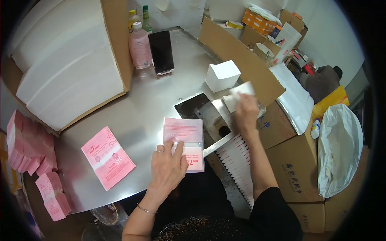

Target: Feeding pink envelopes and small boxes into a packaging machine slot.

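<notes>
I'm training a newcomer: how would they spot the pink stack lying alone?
On the steel table, look left of the person's left hand. There lies a slanted pink printed stack with a pale band. Unlike the pink piles at far left, it lies flat and alone.

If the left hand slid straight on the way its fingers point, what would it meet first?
Likely the upper pink panel of the packet beneath the left hand; the dark recess in the metal table seems next, though depth is unclear.
</notes>
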A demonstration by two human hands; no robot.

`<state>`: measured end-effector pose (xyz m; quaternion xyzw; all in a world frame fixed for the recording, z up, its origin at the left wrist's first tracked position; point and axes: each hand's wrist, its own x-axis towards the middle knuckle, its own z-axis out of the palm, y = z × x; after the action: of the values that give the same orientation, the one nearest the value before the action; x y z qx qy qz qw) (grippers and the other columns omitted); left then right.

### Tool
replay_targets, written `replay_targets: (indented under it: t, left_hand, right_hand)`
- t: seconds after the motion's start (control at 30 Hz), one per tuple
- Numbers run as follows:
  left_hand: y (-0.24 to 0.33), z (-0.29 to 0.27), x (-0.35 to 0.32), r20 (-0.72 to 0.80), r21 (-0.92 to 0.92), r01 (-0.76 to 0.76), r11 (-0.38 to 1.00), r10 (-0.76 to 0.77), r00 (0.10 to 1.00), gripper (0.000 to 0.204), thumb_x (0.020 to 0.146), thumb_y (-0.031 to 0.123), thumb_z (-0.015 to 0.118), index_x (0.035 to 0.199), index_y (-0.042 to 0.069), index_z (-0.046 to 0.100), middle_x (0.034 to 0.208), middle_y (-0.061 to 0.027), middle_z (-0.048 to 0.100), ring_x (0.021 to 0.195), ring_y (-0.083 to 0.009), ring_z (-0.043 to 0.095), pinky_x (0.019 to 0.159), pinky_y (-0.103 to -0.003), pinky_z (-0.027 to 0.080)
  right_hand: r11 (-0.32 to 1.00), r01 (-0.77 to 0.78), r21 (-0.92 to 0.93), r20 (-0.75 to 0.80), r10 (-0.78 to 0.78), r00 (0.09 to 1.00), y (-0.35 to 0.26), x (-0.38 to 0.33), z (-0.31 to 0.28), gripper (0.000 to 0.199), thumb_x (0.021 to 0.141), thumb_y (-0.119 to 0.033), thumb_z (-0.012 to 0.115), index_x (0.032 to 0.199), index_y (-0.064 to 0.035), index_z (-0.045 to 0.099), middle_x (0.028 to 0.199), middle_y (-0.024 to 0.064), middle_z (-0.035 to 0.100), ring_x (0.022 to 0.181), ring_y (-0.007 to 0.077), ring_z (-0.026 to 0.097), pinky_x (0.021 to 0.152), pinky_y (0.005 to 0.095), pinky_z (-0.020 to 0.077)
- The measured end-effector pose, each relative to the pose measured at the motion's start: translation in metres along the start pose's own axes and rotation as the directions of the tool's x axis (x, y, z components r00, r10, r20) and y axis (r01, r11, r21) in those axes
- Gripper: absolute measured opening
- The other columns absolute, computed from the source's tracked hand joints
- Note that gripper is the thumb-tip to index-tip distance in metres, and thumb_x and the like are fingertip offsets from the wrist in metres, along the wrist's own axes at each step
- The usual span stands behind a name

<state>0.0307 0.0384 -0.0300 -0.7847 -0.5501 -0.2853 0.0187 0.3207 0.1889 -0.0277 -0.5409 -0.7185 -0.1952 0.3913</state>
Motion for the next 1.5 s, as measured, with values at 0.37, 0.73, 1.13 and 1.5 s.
replay_targets:
  t: [0.37,0.73,1.13,1.5]
  left_hand:
    - [0.003,-0.007,0.001,0.012,0.022,0.003,1.000,-0.003,1.000,0.043,0.082,0.018,0.068,0.122,0.003,0.061,0.121,-0.0171,0.057,0.088,-0.0286,0.054,0.071,-0.038,0.044]
    - [0.005,-0.006,0.001,0.011,0.004,0.030,1.000,-0.030,0.999,0.036,0.082,0.019,0.069,0.111,-0.001,0.062,0.120,-0.0195,0.057,0.089,-0.0301,0.054,0.073,-0.039,0.045]
    - [-0.020,-0.031,-0.001,0.097,-0.115,0.079,0.990,-0.068,0.993,0.077,0.067,0.020,0.076,0.139,0.009,0.052,0.092,-0.0155,0.052,0.085,-0.0327,0.055,0.073,-0.042,0.043]
    - [-0.011,-0.060,-0.027,0.149,-0.232,0.020,0.973,0.015,0.989,0.044,0.078,0.006,0.072,0.122,0.009,0.066,0.091,-0.0113,0.057,0.088,-0.0308,0.056,0.079,-0.041,0.044]
  right_hand:
    - [0.983,-0.058,-0.176,0.103,0.077,0.992,-0.015,-0.009,0.031,0.020,0.090,-0.017,0.061,0.078,-0.0029,0.068,0.086,0.0129,0.057,0.087,0.0319,0.055,0.073,0.0459,0.0428]
    - [0.995,-0.065,-0.076,0.126,0.074,0.989,-0.010,-0.013,0.022,0.019,0.085,-0.010,0.061,0.099,-0.0008,0.068,0.092,0.0141,0.058,0.090,0.0330,0.055,0.077,0.0466,0.0448]
    - [0.754,0.501,0.425,0.129,-0.598,0.791,-0.170,-0.070,-0.026,0.034,0.084,-0.018,0.061,0.112,0.0011,0.065,0.099,0.0169,0.060,0.103,0.0377,0.060,0.111,0.0686,0.0293]
    - [0.989,-0.065,0.130,0.699,-0.045,0.714,-0.091,-0.024,0.051,0.016,0.087,-0.011,0.053,0.088,-0.0007,0.066,0.079,0.0255,0.068,0.078,0.0449,0.068,0.077,0.0526,0.0546]
